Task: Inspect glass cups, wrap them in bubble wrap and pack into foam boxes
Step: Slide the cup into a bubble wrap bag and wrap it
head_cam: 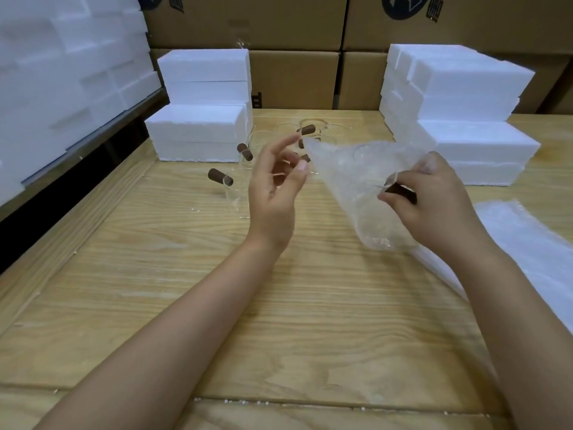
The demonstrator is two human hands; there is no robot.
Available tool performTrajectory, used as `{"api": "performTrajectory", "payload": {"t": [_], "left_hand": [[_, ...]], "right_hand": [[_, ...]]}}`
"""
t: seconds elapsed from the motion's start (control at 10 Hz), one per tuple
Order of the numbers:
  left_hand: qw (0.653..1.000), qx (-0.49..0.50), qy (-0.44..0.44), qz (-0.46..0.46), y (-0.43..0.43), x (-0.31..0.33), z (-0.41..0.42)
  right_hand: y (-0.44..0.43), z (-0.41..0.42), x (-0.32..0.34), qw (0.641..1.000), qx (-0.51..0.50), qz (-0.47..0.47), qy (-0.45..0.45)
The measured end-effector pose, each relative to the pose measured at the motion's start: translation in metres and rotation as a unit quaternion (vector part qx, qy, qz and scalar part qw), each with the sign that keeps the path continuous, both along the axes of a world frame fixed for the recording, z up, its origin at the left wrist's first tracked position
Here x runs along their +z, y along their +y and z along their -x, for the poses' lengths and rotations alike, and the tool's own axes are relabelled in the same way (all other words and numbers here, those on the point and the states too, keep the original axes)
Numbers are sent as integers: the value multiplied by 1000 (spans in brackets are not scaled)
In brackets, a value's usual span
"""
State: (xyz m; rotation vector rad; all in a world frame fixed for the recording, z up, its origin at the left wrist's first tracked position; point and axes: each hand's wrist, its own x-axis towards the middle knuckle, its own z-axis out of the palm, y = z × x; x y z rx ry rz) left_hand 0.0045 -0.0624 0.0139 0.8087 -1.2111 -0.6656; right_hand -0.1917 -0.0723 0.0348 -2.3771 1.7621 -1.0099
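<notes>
My right hand (434,197) grips a glass cup by its brown handle (403,191), with a sheet of bubble wrap (353,181) draped around the cup above the wooden table (217,305). Just left of the wrap, my left hand (276,181) hovers with its fingers relaxed and apart, holding nothing. Several bare glass cups with brown handles (220,177) stand on the table behind my left hand. White foam boxes are stacked at the back left (201,125) and back right (465,97).
A pile of bubble wrap sheets (527,240) lies on the table at the right. Cardboard cartons (294,79) line the back wall. More foam pieces (62,72) fill a shelf at the left. Small foam crumbs dot the near table edge.
</notes>
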Motion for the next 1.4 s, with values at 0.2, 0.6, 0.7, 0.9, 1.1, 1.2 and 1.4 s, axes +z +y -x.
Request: {"api": "performTrajectory", "payload": {"t": [0.2,0.6,0.7,0.9,1.1,1.2,1.4], "left_hand": [[985,-82,-50,-141,-13,-19,-19],[962,-209,68,-160,-20,-21,-27],[963,-206,43,-168,-18,-25,-18],[958,-227,38,-169,-14,-27,-9],[949,-253,84,-167,-9,-21,3],[949,-248,97,-167,-6,-20,7],[950,-216,143,-173,-1,-17,13]], "right_hand": [[5,8,6,973,121,-104,-165],[8,14,2,905,207,-200,-314],[5,13,-2,905,180,-194,-333],[-3,3,-9,775,157,-301,-533],[1,-13,-17,821,148,-291,-469],[8,-25,-20,802,132,-324,-485],[11,-33,-27,774,93,-349,-520]]}}
